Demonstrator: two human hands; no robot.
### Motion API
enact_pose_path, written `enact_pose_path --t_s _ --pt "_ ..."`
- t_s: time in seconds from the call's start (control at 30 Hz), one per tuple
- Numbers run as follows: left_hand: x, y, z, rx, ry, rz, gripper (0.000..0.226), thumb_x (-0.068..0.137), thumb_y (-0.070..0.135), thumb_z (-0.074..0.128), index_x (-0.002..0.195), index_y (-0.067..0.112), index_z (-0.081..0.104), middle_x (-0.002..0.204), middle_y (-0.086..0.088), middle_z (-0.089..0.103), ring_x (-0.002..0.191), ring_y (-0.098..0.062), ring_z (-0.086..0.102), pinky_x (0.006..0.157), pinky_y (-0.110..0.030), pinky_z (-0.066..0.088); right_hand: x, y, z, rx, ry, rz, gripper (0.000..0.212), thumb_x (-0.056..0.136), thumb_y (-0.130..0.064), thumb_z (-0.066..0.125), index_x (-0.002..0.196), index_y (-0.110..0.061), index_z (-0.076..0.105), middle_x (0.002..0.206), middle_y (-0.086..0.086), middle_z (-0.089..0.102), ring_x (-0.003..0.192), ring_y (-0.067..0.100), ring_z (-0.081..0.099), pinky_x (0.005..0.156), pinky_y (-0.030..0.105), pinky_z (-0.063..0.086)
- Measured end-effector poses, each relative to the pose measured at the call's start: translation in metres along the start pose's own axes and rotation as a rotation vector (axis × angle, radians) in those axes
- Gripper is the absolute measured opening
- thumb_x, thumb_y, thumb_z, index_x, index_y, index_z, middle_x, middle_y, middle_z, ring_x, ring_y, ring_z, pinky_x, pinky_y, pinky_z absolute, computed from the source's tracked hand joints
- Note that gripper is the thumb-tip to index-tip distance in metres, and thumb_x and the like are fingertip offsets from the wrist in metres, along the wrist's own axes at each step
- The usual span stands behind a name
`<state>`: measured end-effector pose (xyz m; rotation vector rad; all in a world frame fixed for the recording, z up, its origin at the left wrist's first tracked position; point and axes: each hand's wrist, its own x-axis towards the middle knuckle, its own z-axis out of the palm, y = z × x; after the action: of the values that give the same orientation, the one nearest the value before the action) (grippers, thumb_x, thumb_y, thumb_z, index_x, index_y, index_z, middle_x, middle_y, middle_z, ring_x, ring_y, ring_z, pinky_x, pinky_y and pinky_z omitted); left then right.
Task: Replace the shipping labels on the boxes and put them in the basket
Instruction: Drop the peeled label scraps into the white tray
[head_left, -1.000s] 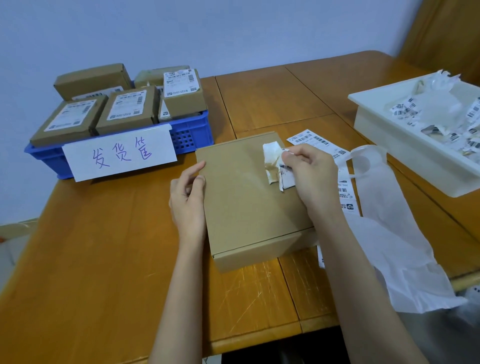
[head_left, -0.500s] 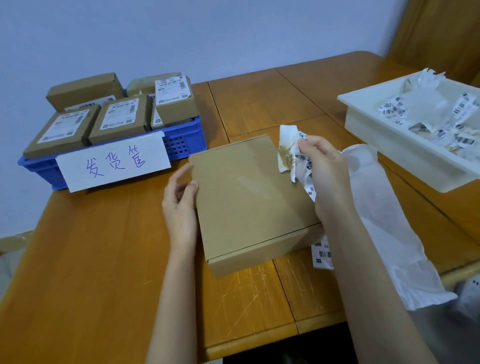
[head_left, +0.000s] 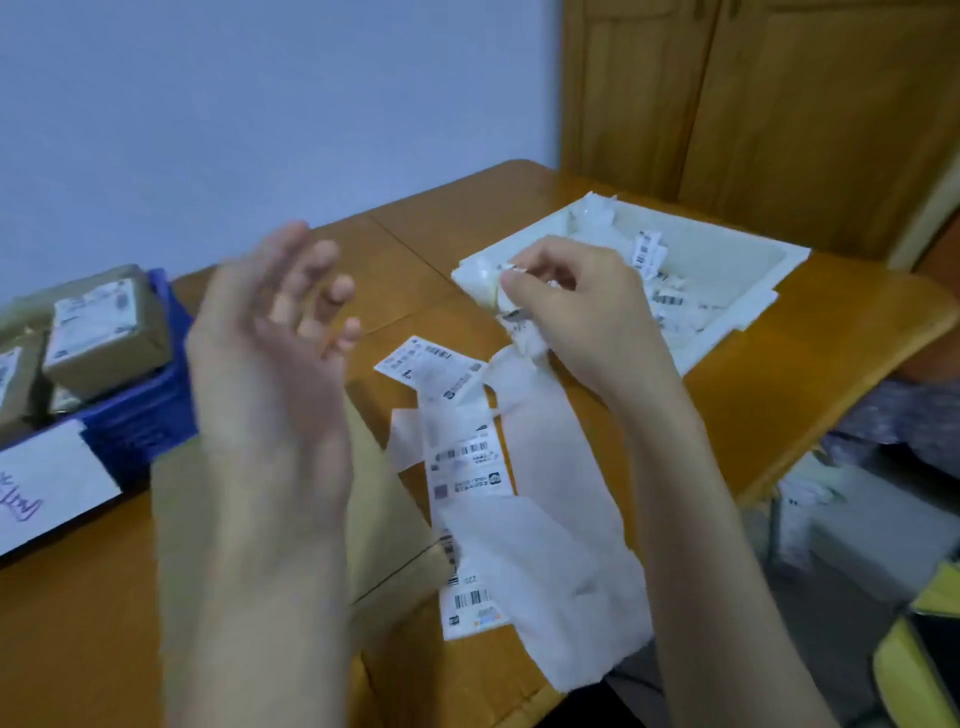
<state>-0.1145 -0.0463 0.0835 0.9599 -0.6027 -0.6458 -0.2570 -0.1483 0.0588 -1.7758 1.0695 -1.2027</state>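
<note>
Wooden table (head_left: 810, 358) fills the lower and middle frame, its near edge cut off at the bottom. Behind it, a pale wall occupies the upper left and a wooden cabinet (head_left: 753, 104) the upper right.

Left hand (head_left: 270, 364), centre left, is raised above the table with the palm turned up and the fingers loosely spread, grasping nothing; it is motion-blurred. It and its forearm hide most of the cardboard box (head_left: 389, 499) lying on the table beneath, of which only the right-hand part and one front edge show.

White tray (head_left: 748, 317), right of centre and above, holds crumpled paper and torn label scraps; its contents are too blurred to read.

Blue basket (head_left: 150, 405), at the left edge, is cut off by the frame. It holds several labelled boxes (head_left: 104, 332), and a white paper sign (head_left: 47, 488) with purple handwriting leans against its front, only partly in view.

Long white backing strip (head_left: 550, 545) runs from centre to lower centre, lying over the table's near edge. A sheet of new shipping labels (head_left: 465, 462), with barcodes, lies just beside and partly beneath it; the print is illegible.

Right hand (head_left: 576, 312), centre right, is over the tray's near-left corner, thumb and fingers pinching a crumpled old label (head_left: 511, 304), which is largely concealed by the fingers.

Blurred grey and yellow objects lie off the table at lower right; what they are cannot be told.
</note>
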Motion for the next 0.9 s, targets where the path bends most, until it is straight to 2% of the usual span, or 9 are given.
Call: enact_pose_path --t_s 0.17,0.27,0.33,0.4,0.47,0.57,0.63,0.77,0.9 --pt "-0.008 -0.117 0.104 0.05 0.083 -0.291 0.007 0.096 0.007 0.054 0.094 0.012 0.05 0.071 0.001 0.048 0.058 -0.011 0.049 0.053 -0.023 0.04 0.045 0.061 -0.059 -0.214 0.495 -0.006 0.015 0.094 -0.026 0.055 0.095 -0.018 0.068 0.095 -0.005 0.061 0.088 0.008 0.053 0.072 0.024 0.04" --pt "-0.01 -0.169 0.129 0.117 0.018 -0.567 0.035 0.096 0.019 0.061 0.125 0.009 0.043 0.078 -0.003 0.049 0.063 -0.015 0.053 0.055 -0.027 0.05 0.062 0.091 -0.082 -0.457 0.606 -0.026 0.017 0.091 -0.032 0.062 0.094 -0.02 0.072 0.109 0.001 0.052 0.101 0.017 0.048 0.074 0.029 0.044" --pt "-0.011 -0.188 0.137 0.123 0.016 -0.636 0.039 0.095 0.021 0.061 0.129 0.004 0.049 0.082 -0.005 0.055 0.064 -0.014 0.055 0.048 -0.023 0.048 0.07 0.108 -0.094 -0.625 0.458 0.048 0.014 0.086 -0.031 0.067 0.09 -0.019 0.074 0.104 0.003 0.051 0.098 0.022 0.05 0.073 0.033 0.045" --pt "-0.012 -0.195 0.142 0.161 0.021 -0.63 0.01 0.097 0.018 0.059 0.102 0.01 0.059 0.087 -0.009 0.058 0.064 -0.014 0.055 0.047 -0.022 0.046 0.075 0.118 -0.098 -0.879 0.202 0.117 0.011 0.084 -0.024 0.065 0.088 -0.017 0.072 0.096 0.004 0.058 0.092 0.025 0.054 0.076 0.035 0.044" --pt "-0.013 -0.196 0.143 0.181 0.024 -0.609 0.007 0.098 0.015 0.056 0.092 0.012 0.055 0.088 -0.009 0.058 0.065 -0.014 0.056 0.05 -0.022 0.046 0.076 0.121 -0.094 -1.061 -0.046 0.13 0.006 0.083 -0.022 0.063 0.085 -0.017 0.066 0.089 0.0 0.059 0.086 0.022 0.05 0.078 0.034 0.037" --pt "-0.014 -0.193 0.143 0.131 0.007 -0.589 0.008 0.1 0.009 0.054 0.108 0.009 0.054 0.092 -0.007 0.062 0.071 -0.014 0.061 0.056 -0.023 0.051 0.077 0.123 -0.086 -1.088 -0.268 0.174 0.009 0.08 -0.024 0.069 0.079 -0.02 0.061 0.081 -0.003 0.056 0.078 0.018 0.048 0.077 0.031 0.029" --pt "-0.014 -0.191 0.142 0.095 -0.001 -0.593 0.005 0.1 0.006 0.053 0.103 0.01 0.054 0.086 -0.005 0.062 0.065 -0.011 0.061 0.052 -0.02 0.053 0.078 0.124 -0.084 -1.049 -0.353 0.182 0.009 0.081 -0.02 0.065 0.074 -0.018 0.059 0.072 -0.003 0.053 0.066 0.017 0.047 0.066 0.026 0.032" --pt "-0.015 -0.19 0.141 0.064 -0.003 -0.599 0.008 0.1 0.005 0.053 0.102 0.013 0.055 0.087 -0.004 0.065 0.062 -0.007 0.064 0.057 -0.022 0.057 0.076 0.119 -0.089 -0.992 -0.529 0.268 0.039 0.091 -0.034 0.05 0.059 -0.017 0.034 0.059 -0.001 0.035 0.053 0.017 0.03 0.053 0.027 0.024" --pt "-0.015 -0.189 0.139 0.027 -0.02 -0.603 0.018 0.1 0.006 0.054 0.117 0.01 0.054 0.097 -0.006 0.066 0.065 -0.007 0.063 0.063 -0.025 0.06 0.08 0.114 -0.091 -0.764 -0.651 0.412 0.055 0.099 -0.057 0.025 0.083 -0.016 0.057 0.091 0.002 0.06 0.088 0.02 0.053 0.089 0.034 0.038"
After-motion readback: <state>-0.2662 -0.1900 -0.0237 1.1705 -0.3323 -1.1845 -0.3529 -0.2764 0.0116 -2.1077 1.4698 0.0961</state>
